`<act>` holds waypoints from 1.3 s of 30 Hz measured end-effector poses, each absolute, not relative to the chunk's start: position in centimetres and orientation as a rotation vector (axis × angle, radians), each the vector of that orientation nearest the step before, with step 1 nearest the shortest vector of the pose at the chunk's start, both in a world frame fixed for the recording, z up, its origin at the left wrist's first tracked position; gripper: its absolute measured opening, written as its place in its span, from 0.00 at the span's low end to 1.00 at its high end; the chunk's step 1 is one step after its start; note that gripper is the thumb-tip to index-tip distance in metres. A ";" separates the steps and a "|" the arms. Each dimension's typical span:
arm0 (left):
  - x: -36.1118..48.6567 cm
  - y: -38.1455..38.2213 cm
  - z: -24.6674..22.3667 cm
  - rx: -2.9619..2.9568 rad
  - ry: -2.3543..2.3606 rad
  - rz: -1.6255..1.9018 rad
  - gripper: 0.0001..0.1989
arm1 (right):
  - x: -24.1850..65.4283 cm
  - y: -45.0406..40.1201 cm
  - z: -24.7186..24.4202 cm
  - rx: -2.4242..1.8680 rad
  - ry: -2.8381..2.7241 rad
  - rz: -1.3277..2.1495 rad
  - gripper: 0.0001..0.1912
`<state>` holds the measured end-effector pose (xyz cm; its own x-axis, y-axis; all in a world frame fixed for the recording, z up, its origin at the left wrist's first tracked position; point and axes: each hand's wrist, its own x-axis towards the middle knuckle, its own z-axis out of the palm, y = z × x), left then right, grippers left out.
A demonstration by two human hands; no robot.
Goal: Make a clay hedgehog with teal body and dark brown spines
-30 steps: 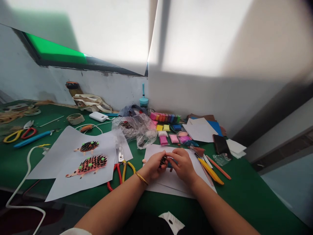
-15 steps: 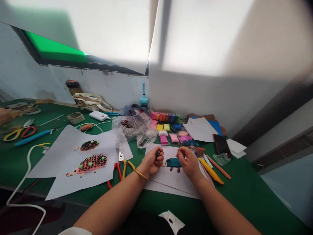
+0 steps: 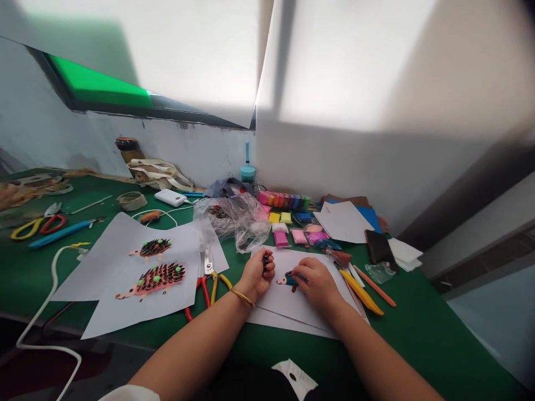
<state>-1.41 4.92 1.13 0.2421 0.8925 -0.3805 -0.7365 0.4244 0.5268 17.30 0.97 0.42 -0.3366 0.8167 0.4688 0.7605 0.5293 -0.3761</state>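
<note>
Left hand curled round dark pieces, right hand at the back of a blue hedgehog figure

A gold bangle circles the wrist behind the left grip; white paper lies below both hands, bearing the figure, its snout toward the left hand and its rear hidden under the right; the right thumb and fingers draw close together over its back, though I cannot tell whether they pinch a piece; snips with red and yellow handles lie left of the left hand, a yellow cutter right of the right hand; farther left are two spiky hedgehogs on paper; beyond the grip sit coloured packets, then a light-blue cup by the wall
</note>
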 end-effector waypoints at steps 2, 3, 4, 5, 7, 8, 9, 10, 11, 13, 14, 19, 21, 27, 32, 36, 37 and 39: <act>-1.4 4.9 1.1 0.259 0.704 1.129 0.06 | 17.2 1.0 0.3 -1.284 -2.183 0.074 0.07; -1.4 4.9 1.1 0.259 0.705 1.129 0.06 | 17.0 0.9 0.2 -1.289 -2.194 0.051 0.07; -1.4 4.9 1.2 0.259 0.706 1.129 0.06 | 16.9 0.9 0.2 -1.296 -2.200 0.028 0.07; -1.4 4.9 1.2 0.260 0.709 1.129 0.06 | 16.8 0.8 0.3 -1.306 -2.204 0.006 0.06; -1.3 4.9 1.3 0.261 0.715 1.126 0.06 | 16.6 0.7 0.3 -1.327 -2.212 -0.026 0.05; -1.3 4.9 1.4 0.261 0.717 1.124 0.06 | 16.5 0.6 0.3 -1.335 -2.217 -0.036 0.05; -1.3 4.9 1.4 0.262 0.720 1.122 0.06 | 16.5 0.6 0.4 -1.342 -2.222 -0.044 0.05; -1.3 4.9 1.4 0.262 0.721 1.121 0.06 | 16.4 0.6 0.4 -1.346 -2.225 -0.053 0.05; -1.3 4.9 1.5 0.262 0.722 1.120 0.06 | 16.4 0.6 0.4 -1.347 -2.228 -0.063 0.05; -1.3 4.9 1.5 0.262 0.723 1.120 0.06 | 16.4 0.6 0.4 -1.345 -2.235 -0.085 0.05; -1.3 4.9 1.5 0.261 0.724 1.120 0.06 | 16.4 0.6 0.4 -1.344 -2.239 -0.096 0.05; -1.2 4.9 1.5 0.258 0.729 1.122 0.06 | 16.1 0.5 0.6 -1.357 -2.271 -0.174 0.07; -1.3 4.8 1.5 0.258 0.727 1.121 0.06 | 16.0 0.5 0.6 -1.366 -2.289 -0.224 0.07; -1.3 4.8 1.4 0.262 0.721 1.121 0.06 | 15.9 0.6 0.4 -1.352 -2.316 -0.295 0.08; -1.3 4.8 1.4 0.263 0.727 1.124 0.07 | 16.6 0.6 0.6 -1.380 -2.245 -0.198 0.02; -1.3 4.8 1.4 0.267 0.728 1.122 0.06 | 17.5 0.8 0.5 -1.401 -2.209 -0.113 0.02; -1.3 4.9 1.4 0.268 0.729 1.121 0.06 | 17.7 0.8 0.4 -1.396 -2.210 -0.097 0.02; -1.3 4.9 1.3 0.270 0.731 1.121 0.06 | 17.9 0.9 0.3 -1.387 -2.203 -0.083 0.01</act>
